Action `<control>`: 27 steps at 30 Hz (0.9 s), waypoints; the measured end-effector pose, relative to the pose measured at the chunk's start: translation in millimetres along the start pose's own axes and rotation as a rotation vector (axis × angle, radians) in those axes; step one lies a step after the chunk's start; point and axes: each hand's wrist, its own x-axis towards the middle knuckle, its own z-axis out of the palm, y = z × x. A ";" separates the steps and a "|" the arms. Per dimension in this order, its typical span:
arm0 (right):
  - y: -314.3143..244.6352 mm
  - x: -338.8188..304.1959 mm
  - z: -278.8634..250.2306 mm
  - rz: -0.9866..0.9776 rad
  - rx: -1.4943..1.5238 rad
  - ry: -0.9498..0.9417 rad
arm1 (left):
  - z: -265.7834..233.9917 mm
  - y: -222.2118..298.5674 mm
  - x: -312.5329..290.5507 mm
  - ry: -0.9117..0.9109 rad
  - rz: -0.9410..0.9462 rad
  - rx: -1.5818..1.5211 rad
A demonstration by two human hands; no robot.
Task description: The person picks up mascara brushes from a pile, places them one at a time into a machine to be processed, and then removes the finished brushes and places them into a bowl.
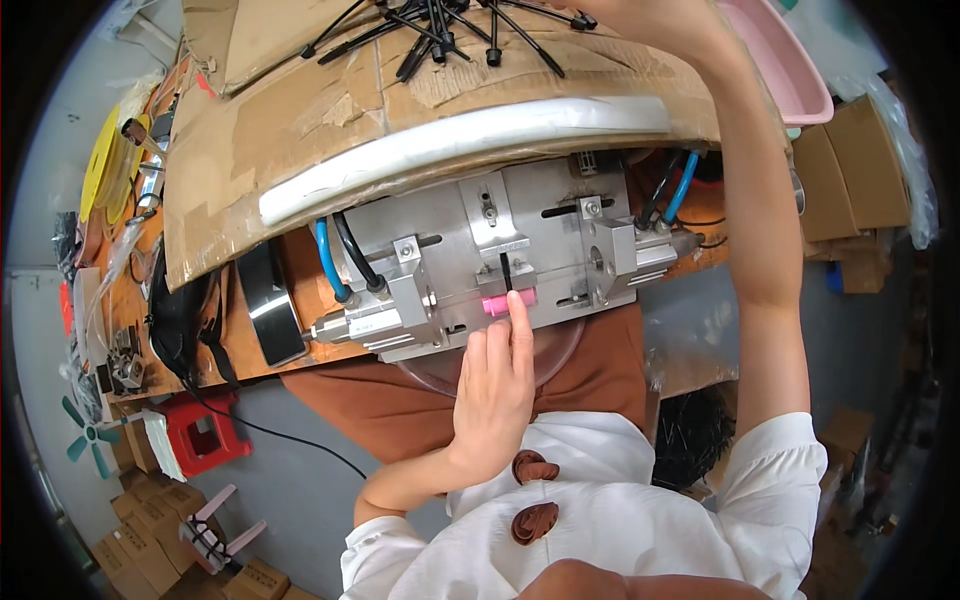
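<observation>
My left hand (495,385) reaches up to the metal fixture (450,250), index finger stretched out and its tip on the near end of a thin black rod (506,270). The other fingers are curled in, and nothing shows in them. A bright pink piece (494,305) sits under that fingertip. At the top edge my right hand (645,15) lies beside a heap of black rods (440,25) with thicker ends, on brown cardboard (330,130). The picture's edge cuts off its fingers, so their grip is hidden.
A white padded strip (460,140) edges the cardboard above the fixture. Blue tubes (328,262) and black ones run into cylinders on both sides. A dark flat panel (272,305) lies left on the wooden bench (345,352). A pink tub (785,60) stands far right, a red stool (205,435) lower left.
</observation>
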 end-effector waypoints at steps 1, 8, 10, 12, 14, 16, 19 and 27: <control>0.1 -2.7 -4.0 0.027 -0.027 0.032 | -4.2 -1.1 1.7 -0.026 0.016 0.002; 2.4 33.4 31.2 0.225 -0.438 -0.008 | -84.9 -110.3 188.3 0.555 0.223 0.293; 8.0 48.6 42.5 0.305 -0.509 -0.034 | -88.8 -168.0 241.0 0.392 0.469 0.103; 7.0 47.8 40.2 0.351 -0.432 -0.125 | -92.3 -167.4 239.0 0.359 0.483 0.068; 4.0 44.6 35.7 0.364 -0.365 -0.144 | -101.2 -164.4 224.4 0.291 0.483 0.032; 3.3 34.4 26.9 0.328 -0.203 -0.145 | -116.9 -139.8 190.3 0.202 0.236 -0.105; 10.3 26.8 21.1 0.308 -0.062 0.030 | -122.8 -131.8 151.1 0.034 -0.019 -0.221; -22.1 -21.8 -19.4 0.375 0.566 0.193 | -123.6 -136.8 95.0 0.209 0.145 -0.044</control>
